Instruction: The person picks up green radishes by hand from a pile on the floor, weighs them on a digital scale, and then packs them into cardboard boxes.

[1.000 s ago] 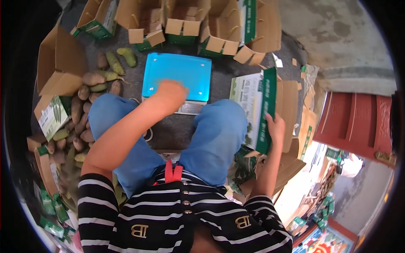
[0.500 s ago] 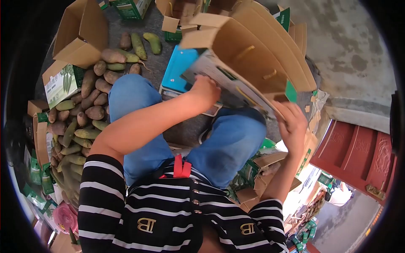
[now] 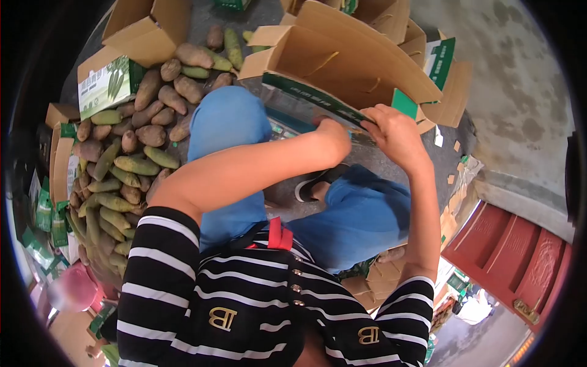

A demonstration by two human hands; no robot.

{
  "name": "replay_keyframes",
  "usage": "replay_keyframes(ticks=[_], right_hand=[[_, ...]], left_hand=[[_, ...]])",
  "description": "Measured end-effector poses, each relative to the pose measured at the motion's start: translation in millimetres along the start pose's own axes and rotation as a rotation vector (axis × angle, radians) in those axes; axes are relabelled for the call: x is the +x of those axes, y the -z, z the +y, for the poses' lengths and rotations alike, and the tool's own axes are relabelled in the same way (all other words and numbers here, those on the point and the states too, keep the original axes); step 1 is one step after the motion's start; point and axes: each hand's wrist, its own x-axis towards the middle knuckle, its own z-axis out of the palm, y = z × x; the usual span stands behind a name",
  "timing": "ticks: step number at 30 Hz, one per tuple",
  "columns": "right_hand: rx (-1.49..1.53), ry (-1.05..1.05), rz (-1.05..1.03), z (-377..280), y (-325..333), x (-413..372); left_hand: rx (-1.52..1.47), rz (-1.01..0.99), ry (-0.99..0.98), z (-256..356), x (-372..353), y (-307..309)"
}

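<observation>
An open cardboard box with a green printed edge and cord handles stands in front of my knees, flaps up. My right hand grips the near rim toward its right corner, thumb and fingers around the board. Lower down, my left hand is closed against the near side of the box; its fingertips are partly hidden. Beneath the box, a keypad strip of a scale shows; most of the scale is covered.
Green and reddish-brown root vegetables lie heaped left of my knees. An open carton sits behind them, a printed carton beside them. More cartons stand behind the box. A pink container is at lower left, a red door at right.
The box has come down from a tilted position to stand more level over the scale, hiding its blue top. Both hands moved with it, and the view shifted.
</observation>
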Motion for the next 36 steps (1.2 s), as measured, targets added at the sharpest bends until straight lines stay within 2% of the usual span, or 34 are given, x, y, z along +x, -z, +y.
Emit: replay_keyframes(ticks=[2,4,6,8,10,12,14,15,17,19,21,23,25,26,29,30,33,36], right_hand=[[0.032,-0.036,-0.03,-3.2,-6.0,4.1],[0.06,-0.047,0.03,1.9,-16.0,7.1],[0.034,-0.199,-0.033,-5.2,-10.7,12.1],[0.051,-0.362,-0.081,-12.9,-7.5,16.0],[0.013,-0.284,-0.024,-16.8,-9.9,14.1],[-0.001,-0.189,0.051,-14.5,-12.0,10.8],[0.019,-0.113,0.1,-19.4,-12.4,8.6],[0.017,-0.107,0.101,-24.8,-10.8,8.3],[0.043,-0.048,0.084,-30.8,-13.5,5.2],[0.06,-0.033,0.033,-37.8,-16.6,3.2],[0.062,-0.041,-0.007,-39.9,-19.0,1.8],[0.102,-0.064,-0.045,-35.5,-19.8,3.7],[0.121,-0.076,-0.063,-34.1,-20.2,4.7],[0.121,-0.073,-0.062,-34.6,-20.2,5.0],[0.143,-0.098,-0.085,-37.3,-18.2,7.0],[0.155,-0.114,-0.096,-38.7,-17.2,7.9],[0.104,-0.164,-0.087,-40.7,-12.9,10.8],[0.071,-0.117,-0.037,-37.3,-14.5,13.0]], left_hand=[[-0.007,0.139,0.012,4.7,-6.9,-2.5],[-0.057,-0.022,-0.144,7.4,-48.7,31.3],[-0.254,0.245,-0.473,6.8,-61.3,13.6],[-0.47,0.658,-0.538,14.1,-85.6,-4.3],[-0.581,1.045,-0.601,3.9,-114.1,-20.4],[-0.577,1.438,-0.309,-16.1,-147.4,-45.2],[-0.6,1.539,0.041,-53.6,-171.5,-85.2],[-0.574,1.546,0.286,-69.8,-179.7,-105.8],[-0.575,1.303,0.65,-108.2,-189.8,-173.6],[-0.599,0.876,0.951,-128.2,-201.7,-251.3],[-0.538,0.446,1.087,-137.9,-207.1,-351.5],[-0.686,0.104,1.166,-131.2,-211.6,-414.8],[-0.807,0.013,1.072,-124.2,-217.6,-485.7],[-0.828,0.014,1.114,-119.4,-214.7,-500.1],[-0.838,0.054,1.219,-96.6,-210.8,-503.6],[-0.801,0.092,1.232,-92.7,-206.6,-484.1],[-0.79,0.094,1.28,-99.4,-192.2,-471.6],[-0.764,0.098,1.29,-111.9,-181.8,-469.3]])
